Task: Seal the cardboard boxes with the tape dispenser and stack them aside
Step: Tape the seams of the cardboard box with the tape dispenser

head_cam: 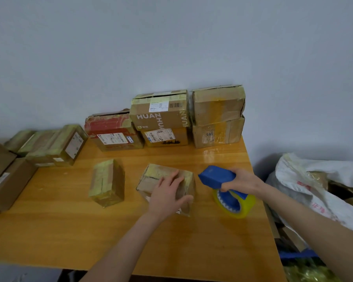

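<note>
A small cardboard box (151, 176) with yellowish tape on it lies in the middle of the wooden table (69, 231). My left hand (167, 195) lies on top of it, fingers spread over the top and thumb round its near right corner. To the right of the box, my right hand (240, 181) grips the handle of the blue tape dispenser (216, 176), held just above the table. Its roll of clear yellowish tape (237, 205) hangs below my hand. A second small taped box (107, 183) lies to the left.
Taped boxes are stacked against the wall: a red-taped box (112, 131), a HUAN box (160, 112) on another, and two plain boxes (218, 117). More boxes (49, 147) lie at the left edge. A white sack (314, 180) with cardboard stands off the table's right edge.
</note>
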Motion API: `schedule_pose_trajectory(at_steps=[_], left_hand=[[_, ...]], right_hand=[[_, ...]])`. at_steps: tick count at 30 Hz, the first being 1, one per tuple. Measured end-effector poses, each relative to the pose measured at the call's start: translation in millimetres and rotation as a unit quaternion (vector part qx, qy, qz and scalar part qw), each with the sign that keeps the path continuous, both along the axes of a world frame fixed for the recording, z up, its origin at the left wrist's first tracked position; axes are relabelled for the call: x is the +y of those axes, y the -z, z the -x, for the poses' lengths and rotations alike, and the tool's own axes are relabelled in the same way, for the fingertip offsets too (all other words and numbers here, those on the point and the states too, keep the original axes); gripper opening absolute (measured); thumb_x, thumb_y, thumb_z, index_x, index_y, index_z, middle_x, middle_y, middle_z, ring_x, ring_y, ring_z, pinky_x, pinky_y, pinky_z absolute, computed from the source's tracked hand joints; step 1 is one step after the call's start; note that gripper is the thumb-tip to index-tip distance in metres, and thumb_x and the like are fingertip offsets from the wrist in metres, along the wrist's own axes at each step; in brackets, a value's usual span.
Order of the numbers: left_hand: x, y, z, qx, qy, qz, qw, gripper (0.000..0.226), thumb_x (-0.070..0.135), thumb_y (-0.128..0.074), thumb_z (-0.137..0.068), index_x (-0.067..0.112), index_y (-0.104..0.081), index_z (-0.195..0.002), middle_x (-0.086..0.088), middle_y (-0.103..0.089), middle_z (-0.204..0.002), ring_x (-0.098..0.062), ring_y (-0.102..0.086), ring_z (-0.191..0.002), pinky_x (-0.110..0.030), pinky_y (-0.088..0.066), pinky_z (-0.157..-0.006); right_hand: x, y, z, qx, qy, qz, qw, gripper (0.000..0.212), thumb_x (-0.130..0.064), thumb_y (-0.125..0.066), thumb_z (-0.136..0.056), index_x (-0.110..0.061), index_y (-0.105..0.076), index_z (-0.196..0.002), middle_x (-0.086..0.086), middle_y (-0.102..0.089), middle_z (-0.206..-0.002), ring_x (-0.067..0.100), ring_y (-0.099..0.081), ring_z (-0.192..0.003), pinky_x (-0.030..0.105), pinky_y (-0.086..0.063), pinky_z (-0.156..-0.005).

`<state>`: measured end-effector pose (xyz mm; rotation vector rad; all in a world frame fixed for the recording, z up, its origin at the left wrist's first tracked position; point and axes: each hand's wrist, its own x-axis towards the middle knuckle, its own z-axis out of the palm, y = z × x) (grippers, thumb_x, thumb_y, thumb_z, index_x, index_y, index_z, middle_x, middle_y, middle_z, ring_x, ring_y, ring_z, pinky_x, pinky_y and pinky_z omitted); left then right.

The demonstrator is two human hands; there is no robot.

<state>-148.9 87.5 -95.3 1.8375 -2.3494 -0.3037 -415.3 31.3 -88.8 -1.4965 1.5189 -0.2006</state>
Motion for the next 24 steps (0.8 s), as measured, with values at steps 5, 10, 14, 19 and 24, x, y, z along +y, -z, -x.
schedule_pose_trajectory(at_steps=[5,10,14,19,24], left_hand=[[-1,11,38,-0.051,-0.135,0.013,0.99,0.08,0.06,-0.04,-0.093,0.017,-0.011,-0.154,-0.007,-0.009,-0.16,-0.023,-0.015,-0.146,-0.04,-0.01,-0.12],[-13,10,-6,-0.057,0.016,-0.001,0.998,0.07,0.035,-0.048,-0.098,0.028,-0.007,-0.154,0.01,0.002,-0.16,-0.015,-0.006,-0.148,-0.033,-0.002,-0.119],[-24,7,-33,-0.08,0.031,-0.043,0.995,0.07,0.027,-0.051,-0.097,0.047,-0.009,-0.149,0.005,0.002,-0.161,-0.023,0.005,-0.149,-0.05,0.0,-0.118],[-34,-3,-41,-0.021,0.065,-0.12,0.99,0.076,0.007,-0.05,-0.096,0.052,-0.016,-0.147,0.005,0.0,-0.162,-0.02,0.007,-0.148,-0.045,-0.017,-0.119],[-42,-8,-46,-0.018,0.131,-0.12,0.984,0.075,0.005,-0.045,-0.096,0.056,-0.018,-0.144,0.016,-0.004,-0.16,-0.012,0.003,-0.148,-0.045,-0.022,-0.118]], right_hand=[[4,11,-18,-0.078,0.136,0.062,0.986,0.043,-0.033,-0.08,-0.067,-0.027,-0.055,-0.102,-0.007,-0.061,-0.089,0.009,-0.061,-0.073,0.016,-0.041,-0.048],[-5,14,-17,-0.066,0.163,0.067,0.982,0.054,-0.033,-0.081,-0.065,-0.025,-0.051,-0.109,-0.007,-0.059,-0.093,0.011,-0.06,-0.077,0.022,-0.042,-0.053],[-15,8,-13,-0.08,0.159,0.057,0.982,0.06,-0.032,-0.084,-0.063,-0.024,-0.049,-0.111,-0.007,-0.058,-0.095,0.011,-0.061,-0.08,0.022,-0.046,-0.055],[-23,-15,-18,-0.106,0.113,0.059,0.986,0.06,-0.025,-0.085,-0.062,-0.024,-0.052,-0.112,-0.003,-0.059,-0.099,0.014,-0.062,-0.085,0.023,-0.049,-0.061],[-26,-53,-24,-0.148,0.091,0.056,0.983,0.063,-0.03,-0.075,-0.046,-0.028,-0.054,-0.105,0.001,-0.061,-0.102,0.019,-0.064,-0.088,0.025,-0.05,-0.066]])
